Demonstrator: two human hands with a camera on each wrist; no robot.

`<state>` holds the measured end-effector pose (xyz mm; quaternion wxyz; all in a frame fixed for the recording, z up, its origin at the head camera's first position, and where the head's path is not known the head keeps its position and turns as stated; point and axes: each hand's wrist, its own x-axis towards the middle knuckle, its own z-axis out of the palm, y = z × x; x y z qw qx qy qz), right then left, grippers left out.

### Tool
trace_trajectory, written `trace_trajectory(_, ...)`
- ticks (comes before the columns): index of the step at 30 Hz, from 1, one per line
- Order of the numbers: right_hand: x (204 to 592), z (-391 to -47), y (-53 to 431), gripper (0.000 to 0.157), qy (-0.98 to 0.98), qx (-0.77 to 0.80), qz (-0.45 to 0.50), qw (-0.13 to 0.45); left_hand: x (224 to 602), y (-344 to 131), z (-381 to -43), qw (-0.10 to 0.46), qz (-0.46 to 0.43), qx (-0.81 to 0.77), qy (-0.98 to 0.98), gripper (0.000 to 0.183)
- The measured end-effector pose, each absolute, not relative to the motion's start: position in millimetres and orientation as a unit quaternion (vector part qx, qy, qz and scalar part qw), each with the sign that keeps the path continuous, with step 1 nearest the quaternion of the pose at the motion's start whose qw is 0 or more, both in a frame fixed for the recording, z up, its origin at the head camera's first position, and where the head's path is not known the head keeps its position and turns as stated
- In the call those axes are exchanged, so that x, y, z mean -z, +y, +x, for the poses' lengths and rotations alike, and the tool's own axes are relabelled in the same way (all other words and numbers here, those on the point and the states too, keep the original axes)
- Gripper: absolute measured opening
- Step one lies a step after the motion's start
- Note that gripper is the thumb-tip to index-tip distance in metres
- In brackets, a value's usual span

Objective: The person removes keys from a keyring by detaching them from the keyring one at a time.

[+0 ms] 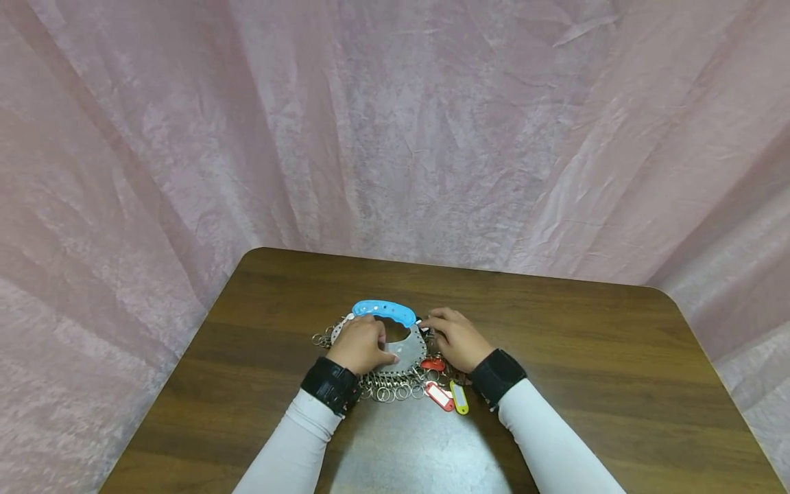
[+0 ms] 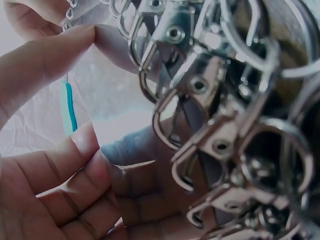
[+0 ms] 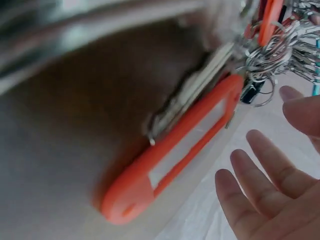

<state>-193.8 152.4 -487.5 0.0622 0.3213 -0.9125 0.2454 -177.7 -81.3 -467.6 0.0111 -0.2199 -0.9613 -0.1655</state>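
A key holder, a grey metal plate (image 1: 407, 351) with a blue handle (image 1: 384, 309), is held over the table. Many metal snap hooks (image 2: 200, 85) with rings hang along its edge. My left hand (image 1: 358, 344) grips the plate by its inner edge, thumb on one face and fingers on the other. My right hand (image 1: 459, 337) is at the right end of the handle, its fingertips by a small black-and-white piece. In the right wrist view its fingers (image 3: 270, 170) are spread, with nothing visible between them. Below it hang a red key tag (image 1: 439, 396) and a yellow key tag (image 1: 459, 398).
The holder is over a brown wooden table (image 1: 586, 357) with rounded far corners. A pink curtain (image 1: 432, 137) hangs behind it. A key (image 3: 192, 95) lies against the orange-red tag in the right wrist view. Glare brightens the near table.
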Motion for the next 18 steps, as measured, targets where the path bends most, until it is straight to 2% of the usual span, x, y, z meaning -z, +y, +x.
trace_trajectory(8,481.9,-201.5,147.5,0.038,-0.922,-0.181,0.344,0.010,468.2,-80.8,-177.6,0.003,-0.220,0.161,-0.962,0.045)
trace_trajectory(18,476.4,-205.7,147.5,0.032,-0.922,-0.131,0.363,0.011,467.1,-82.9,-177.5,0.004,-0.216,0.160,-0.963,0.045)
